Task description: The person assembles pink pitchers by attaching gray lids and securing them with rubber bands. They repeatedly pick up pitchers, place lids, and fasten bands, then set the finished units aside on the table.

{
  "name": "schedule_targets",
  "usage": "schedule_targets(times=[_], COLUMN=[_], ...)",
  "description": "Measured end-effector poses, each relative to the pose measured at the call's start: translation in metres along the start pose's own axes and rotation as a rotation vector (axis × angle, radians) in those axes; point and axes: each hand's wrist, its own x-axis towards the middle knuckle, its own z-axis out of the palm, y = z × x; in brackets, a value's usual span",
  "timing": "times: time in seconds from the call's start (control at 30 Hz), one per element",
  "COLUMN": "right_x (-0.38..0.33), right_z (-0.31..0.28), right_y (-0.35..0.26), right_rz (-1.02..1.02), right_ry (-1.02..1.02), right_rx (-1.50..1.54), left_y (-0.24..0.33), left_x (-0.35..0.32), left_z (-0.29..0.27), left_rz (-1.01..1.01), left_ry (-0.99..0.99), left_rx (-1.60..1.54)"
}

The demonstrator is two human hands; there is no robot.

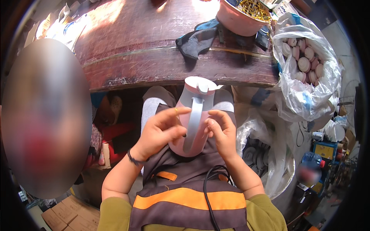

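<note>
A translucent pinkish jug [202, 134] with a pale lid [200, 82] and a long grey handle [195, 119] rests upright on my lap between my knees, the handle facing me. My left hand [163, 125] is at its left side, index finger stretched toward the handle and thumb apart. On one of its fingers is a thin yellow band. My right hand [221, 129] is at the jug's right side, fingers bent and thumb slightly apart from the index finger. Nothing shows between the fingers of either hand. Whether the fingertips touch the jug, I cannot tell.
A scratched red-brown table [131, 42] lies ahead, bearing a dark cloth [195, 42] and a pink basin [239, 21] of yellow wire pieces. Plastic bags of pale lids [304, 63] and grey parts [256, 154] stand right. Cartons [69, 213] lie lower left. A person is left.
</note>
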Motion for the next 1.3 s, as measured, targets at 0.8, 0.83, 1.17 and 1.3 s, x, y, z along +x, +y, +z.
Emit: schedule_targets(times=[0.8,0.83,1.17,1.3], right_x=[0.010,0.004,-0.031,-0.029], right_z=[-0.035,-0.022,0.019,0.023], right_y=[-0.032,-0.038,-0.008,-0.009], right_rz=[0.625,0.646,0.358,0.298], right_ry=[-0.385,-0.296,-0.462,-0.566], right_rx=[0.311,0.432,0.437,0.040], left_y=[-0.016,-0.008,0.012,0.022], left_x=[-0.001,-0.001,-0.004,0.014], left_z=[0.001,0.005,0.023,0.017], left_rz=[-0.048,0.087,0.539,0.492], left_ry=[-0.043,-0.084,0.138,0.095], left_rx=[0.119,0.343,1.230,0.961])
